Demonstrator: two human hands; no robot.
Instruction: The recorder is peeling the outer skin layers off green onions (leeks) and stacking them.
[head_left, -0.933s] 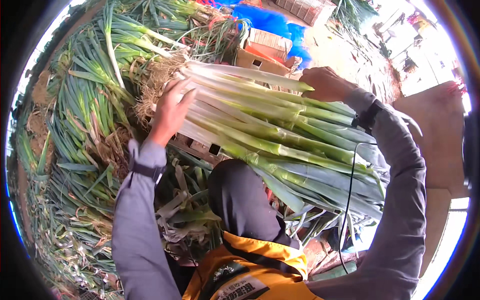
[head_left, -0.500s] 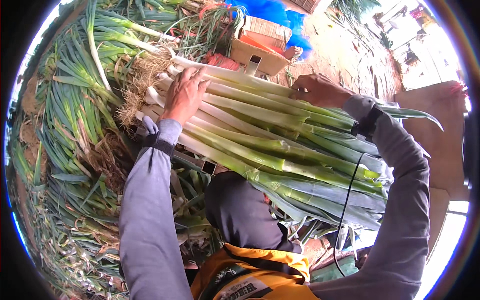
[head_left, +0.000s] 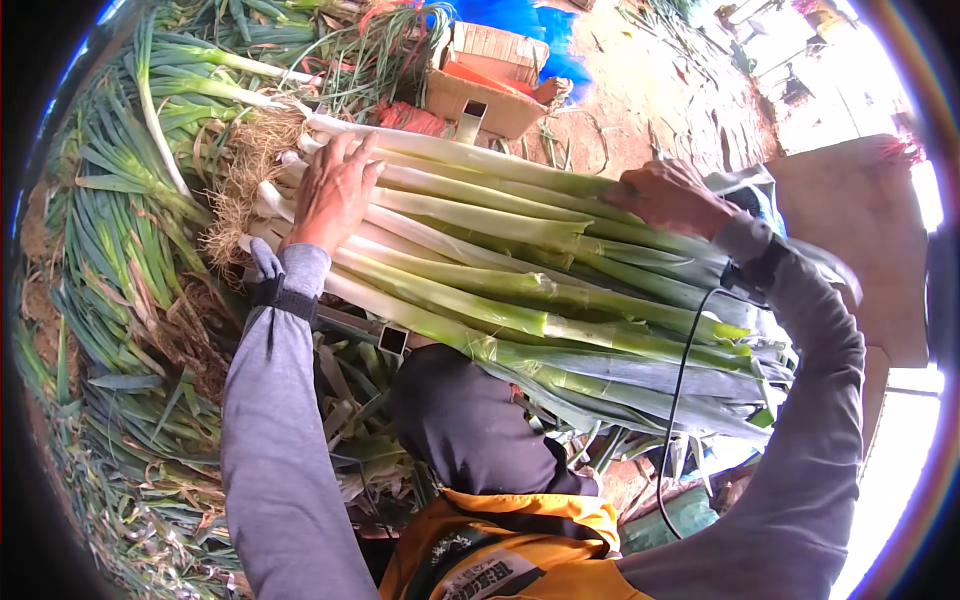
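A broad bundle of leeks (head_left: pixel 460 268) lies side by side across a metal frame (head_left: pixel 393 340), roots (head_left: pixel 240 165) at the left and green leaves fanned to the right. My left hand (head_left: pixel 335 190) rests across the white stems close to the roots, fingers stretched over them. At the bundle's far edge, my right hand (head_left: pixel 672 195) has its fingers curled round the green part of a leek; the fingertips are partly hidden. Beside that wrist, some grey-green leaves are bent upward and blurred.
A large heap of leeks (head_left: pixel 115 260) fills the left side. Beyond the bundle stand a cardboard box (head_left: pixel 480 105) and blue sheeting (head_left: pixel 565 50). To the right is a brown board (head_left: pixel 850 240). A black cable (head_left: pixel 672 420) hangs from my right wrist across the leaves.
My right hand has slid to the right along the far leeks, and leaves beyond it now bend upward. My left hand stays on the white stems. The whole view has shifted slightly.
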